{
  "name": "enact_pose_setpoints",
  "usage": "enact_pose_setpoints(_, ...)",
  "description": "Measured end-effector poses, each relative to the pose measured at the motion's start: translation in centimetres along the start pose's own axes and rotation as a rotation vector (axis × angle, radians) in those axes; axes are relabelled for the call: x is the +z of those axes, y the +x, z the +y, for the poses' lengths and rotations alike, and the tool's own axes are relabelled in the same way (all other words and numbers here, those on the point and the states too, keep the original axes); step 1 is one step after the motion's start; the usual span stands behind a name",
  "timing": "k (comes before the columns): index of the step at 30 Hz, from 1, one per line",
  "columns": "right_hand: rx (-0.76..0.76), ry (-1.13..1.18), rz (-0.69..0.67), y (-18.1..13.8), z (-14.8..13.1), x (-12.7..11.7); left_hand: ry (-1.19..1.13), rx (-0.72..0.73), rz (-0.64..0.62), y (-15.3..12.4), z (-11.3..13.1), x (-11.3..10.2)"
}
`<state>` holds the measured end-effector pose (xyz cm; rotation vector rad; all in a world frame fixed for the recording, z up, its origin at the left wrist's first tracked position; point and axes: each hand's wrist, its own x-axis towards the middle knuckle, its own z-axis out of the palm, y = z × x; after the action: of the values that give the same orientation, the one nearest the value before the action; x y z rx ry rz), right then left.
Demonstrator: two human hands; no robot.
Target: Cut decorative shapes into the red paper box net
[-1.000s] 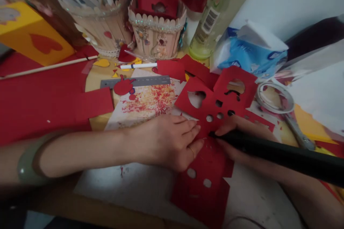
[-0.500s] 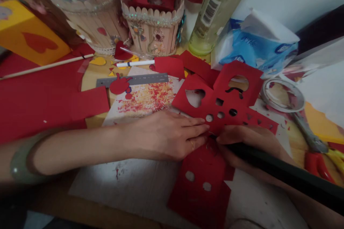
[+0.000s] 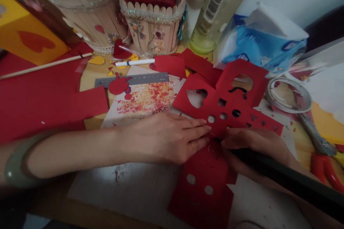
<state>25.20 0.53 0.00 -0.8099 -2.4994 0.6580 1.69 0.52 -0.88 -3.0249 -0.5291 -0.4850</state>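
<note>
A red card sheet [image 3: 200, 195] with cut-out shapes, among them a heart, round holes and small triangles, lies on a pale mat [image 3: 134, 186]. My left hand [image 3: 172, 137] rests flat across the card, fingers stretched out and pressing near its middle. Just right of those fingertips, my right hand [image 3: 249, 145] grips a craft knife [image 3: 285, 171] with a long, dark handle. Its tip points at the card between both hands; the blade itself is too dark to make out.
Behind stand two popsicle-stick holders [image 3: 150, 28], a yellow-green bottle [image 3: 206, 25] and a blue tissue pack [image 3: 258, 44]. A steel ruler [image 3: 150, 77] and red cut-out hand [image 3: 118, 85] lie ahead. Right are a tape roll [image 3: 288, 94] and red-handled scissors [image 3: 326, 168]. Red paper [image 3: 40, 103] covers the left.
The view has shifted slightly. My right hand and the knife have moved a little right and down; my left hand keeps holding the card flat.
</note>
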Motion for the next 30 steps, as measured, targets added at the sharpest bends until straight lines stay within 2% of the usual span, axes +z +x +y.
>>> enact_pose_setpoints(11,0.076,-0.080,0.086,-0.6,-0.7,0.4,0.004,-0.039,0.057,0.1,0.5,0.1)
enact_pose_setpoints(16,0.200,0.019,0.068,-0.8,-1.1,0.1,0.122,-0.111,0.143,0.3,2.5,0.3)
enact_pose_setpoints(21,0.186,0.123,0.014,-0.6,-0.2,-0.2,0.108,-0.112,0.227,0.5,3.1,0.3)
enact_pose_setpoints(23,0.159,0.141,0.016,-0.6,0.2,-0.3,0.067,-0.099,0.224,0.5,2.8,0.4)
enact_pose_setpoints(30,0.064,0.173,-0.003,-0.6,0.5,0.0,0.013,-0.098,0.096,0.5,2.3,0.7)
